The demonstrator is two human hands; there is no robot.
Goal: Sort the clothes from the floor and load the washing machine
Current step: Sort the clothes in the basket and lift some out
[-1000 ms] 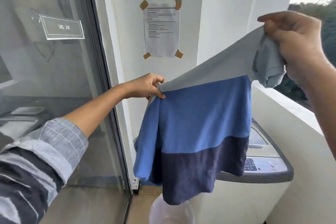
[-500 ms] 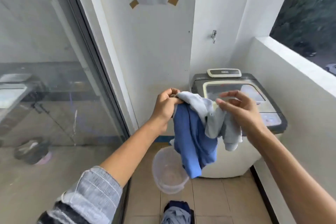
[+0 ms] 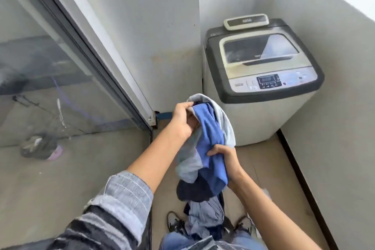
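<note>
Closest to the camera, a pile of clothes (image 3: 205,221) lies on the floor (image 3: 60,189) by the person's shoes (image 3: 174,223). They look like the ones not sorted yet.

Just above the pile, both hands hold one bunched-up shirt (image 3: 209,144) that is blue, grey and dark navy. The right hand (image 3: 225,158) has its grip closed tight around the blue middle part. The left hand (image 3: 182,119) is higher up, and its grip pinches the grey top edge. The shirt hangs between them in a loose lump. I think it is squashed up small like this so it is easy to carry and drop in.

Farther back, in the corner, stands the washing machine (image 3: 261,79). Its lid (image 3: 261,50) is down, so nothing can go in yet. One hand will likely have to let go to lift it.

On the left is a big glass door (image 3: 50,67).
</note>
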